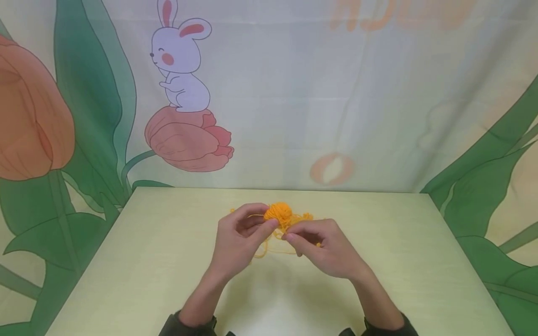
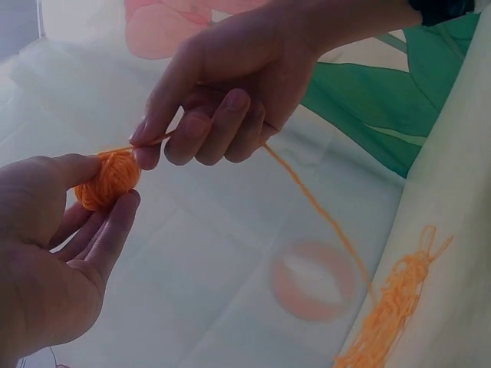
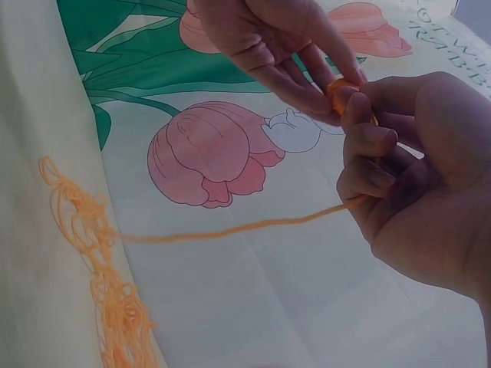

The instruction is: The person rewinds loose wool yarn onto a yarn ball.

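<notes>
A small ball of orange yarn (image 1: 279,213) is held between the thumb and fingertips of my left hand (image 1: 238,238). Close by on the right, my right hand (image 1: 327,245) pinches the yarn strand (image 2: 157,141) between thumb and forefinger. In the left wrist view the strand runs from the ball through the right hand, under its curled fingers, then down toward a loose heap of yarn (image 2: 391,307). The right wrist view shows the same tangled heap (image 3: 100,261) on the table, while the ball (image 3: 341,96) is partly hidden behind fingers.
Both hands are above a pale table (image 1: 159,261). Loose yarn loops (image 1: 261,249) lie behind and below the hands. Beyond the table's far edge hangs a cloth backdrop (image 1: 273,102) printed with a rabbit, tulips and leaves.
</notes>
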A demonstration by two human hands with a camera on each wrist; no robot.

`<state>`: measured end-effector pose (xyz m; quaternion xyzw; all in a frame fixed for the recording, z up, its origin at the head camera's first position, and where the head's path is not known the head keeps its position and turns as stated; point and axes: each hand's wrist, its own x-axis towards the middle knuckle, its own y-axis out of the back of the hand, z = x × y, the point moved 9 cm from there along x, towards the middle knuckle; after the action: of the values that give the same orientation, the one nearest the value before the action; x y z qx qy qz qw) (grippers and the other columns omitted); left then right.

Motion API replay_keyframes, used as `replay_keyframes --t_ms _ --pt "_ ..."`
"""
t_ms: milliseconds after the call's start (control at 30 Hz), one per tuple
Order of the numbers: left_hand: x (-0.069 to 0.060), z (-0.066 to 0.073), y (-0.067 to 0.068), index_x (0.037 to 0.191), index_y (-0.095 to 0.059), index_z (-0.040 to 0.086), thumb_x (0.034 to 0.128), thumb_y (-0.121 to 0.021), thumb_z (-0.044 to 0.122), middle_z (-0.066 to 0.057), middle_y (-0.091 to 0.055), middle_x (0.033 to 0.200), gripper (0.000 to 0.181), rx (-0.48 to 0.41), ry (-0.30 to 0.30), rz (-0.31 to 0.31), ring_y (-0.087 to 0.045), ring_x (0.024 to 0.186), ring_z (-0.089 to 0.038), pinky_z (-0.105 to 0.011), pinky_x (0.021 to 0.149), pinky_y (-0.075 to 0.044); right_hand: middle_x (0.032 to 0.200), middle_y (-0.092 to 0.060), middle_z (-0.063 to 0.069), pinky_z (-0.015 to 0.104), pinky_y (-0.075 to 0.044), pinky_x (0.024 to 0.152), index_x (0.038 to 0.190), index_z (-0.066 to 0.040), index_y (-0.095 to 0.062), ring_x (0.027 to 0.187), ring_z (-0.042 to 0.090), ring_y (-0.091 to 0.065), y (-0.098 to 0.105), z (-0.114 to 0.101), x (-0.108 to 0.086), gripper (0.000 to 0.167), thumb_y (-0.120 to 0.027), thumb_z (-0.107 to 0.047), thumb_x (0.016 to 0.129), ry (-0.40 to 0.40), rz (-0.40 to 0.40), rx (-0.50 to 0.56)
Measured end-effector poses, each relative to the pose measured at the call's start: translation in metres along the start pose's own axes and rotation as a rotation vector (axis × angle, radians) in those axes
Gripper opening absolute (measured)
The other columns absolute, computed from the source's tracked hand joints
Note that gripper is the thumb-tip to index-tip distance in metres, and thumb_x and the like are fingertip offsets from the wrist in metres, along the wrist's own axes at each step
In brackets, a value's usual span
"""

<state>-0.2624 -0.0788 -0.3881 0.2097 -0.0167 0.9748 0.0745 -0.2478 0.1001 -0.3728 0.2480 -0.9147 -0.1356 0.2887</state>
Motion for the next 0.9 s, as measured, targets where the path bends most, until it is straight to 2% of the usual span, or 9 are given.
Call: replay_keyframes --t_ms 167,233,333,467,567,667,800,900 --pt "-0.001 0.005 -0.002 0.130 -0.075 0.001 0.1007 -0.082 0.000 -0.004 -0.079 0.123 0.030 -0.037 -0.006 -0.034 -0.082 0.101 -0.016 -0.032 0.094 -0.073 0.072 -0.064 0.008 0.021 -0.042 0.053 0.105 -0.009 -0.082 0.059 0.004 -0.049 -0.003 0.007 0.001 0.017 -0.068 -0.001 0.110 -0.029 -0.042 0.018" --pt "-0.002 0.008 -0.003 0.130 -0.075 0.000 0.1013 -0.081 -0.001 -0.003 -0.079 0.123 0.030 -0.047 -0.016 -0.055 -0.081 0.101 -0.016 -0.032 0.095 -0.072 0.072 -0.062 0.007 0.022 -0.041 0.052 0.102 -0.010 -0.080 0.059 0.005 -0.046 -0.004 0.012 0.001 0.016 -0.069 -0.003 0.111 -0.055 -0.056 0.016" --pt "-0.004 0.013 -0.006 0.129 -0.075 -0.001 0.1015 -0.080 -0.002 -0.008 -0.080 0.120 0.028 -0.050 -0.037 -0.091 -0.080 0.099 -0.015 -0.031 0.094 -0.072 0.073 -0.061 0.003 0.022 -0.046 0.054 0.103 -0.010 -0.081 0.060 0.006 -0.049 -0.003 0.024 0.001 0.013 -0.070 -0.007 0.111 -0.130 -0.062 -0.004" --pt "-0.007 0.020 -0.012 0.126 -0.076 0.000 0.1008 -0.079 -0.004 -0.021 -0.079 0.115 0.026 -0.032 -0.081 -0.162 -0.079 0.097 -0.015 -0.031 0.093 -0.073 0.078 -0.064 0.000 0.023 -0.057 0.060 0.111 -0.010 -0.082 0.065 0.007 -0.056 0.001 0.038 -0.002 0.012 -0.070 -0.008 0.110 -0.217 -0.059 -0.032" --pt "-0.009 0.021 -0.018 0.126 -0.076 0.001 0.1003 -0.079 -0.005 -0.026 -0.079 0.115 0.026 -0.020 -0.094 -0.229 -0.079 0.098 -0.013 -0.033 0.092 -0.073 0.087 -0.071 0.002 0.023 -0.059 0.063 0.113 -0.009 -0.080 0.069 0.009 -0.059 0.005 0.044 -0.004 0.014 -0.067 -0.005 0.109 -0.251 -0.058 -0.018" --pt "-0.012 0.020 -0.025 0.126 -0.077 0.001 0.1003 -0.080 -0.005 -0.025 -0.079 0.118 0.026 -0.007 -0.091 -0.303 -0.080 0.099 -0.013 -0.035 0.092 -0.073 0.096 -0.075 0.006 0.022 -0.057 0.063 0.113 -0.008 -0.078 0.070 0.015 -0.060 0.008 0.046 -0.004 0.011 -0.068 -0.004 0.110 -0.258 -0.052 0.024" --pt "-0.014 0.017 -0.033 0.126 -0.078 0.005 0.1012 -0.081 -0.001 -0.019 -0.081 0.118 0.025 0.027 -0.091 -0.384 -0.081 0.099 -0.015 -0.036 0.091 -0.073 0.083 -0.068 0.007 0.020 -0.048 0.055 0.110 -0.008 -0.077 0.060 0.017 -0.052 0.012 0.044 -0.003 0.008 -0.069 -0.009 0.112 -0.232 -0.035 0.063" --pt "-0.015 0.015 -0.036 0.125 -0.079 0.009 0.1018 -0.083 0.004 -0.013 -0.083 0.115 0.024 0.056 -0.089 -0.408 -0.081 0.097 -0.015 -0.037 0.091 -0.073 0.072 -0.058 0.005 0.021 -0.041 0.050 0.107 -0.005 -0.076 0.054 0.014 -0.044 0.016 0.042 -0.003 0.012 -0.068 -0.011 0.113 -0.224 -0.007 0.077"
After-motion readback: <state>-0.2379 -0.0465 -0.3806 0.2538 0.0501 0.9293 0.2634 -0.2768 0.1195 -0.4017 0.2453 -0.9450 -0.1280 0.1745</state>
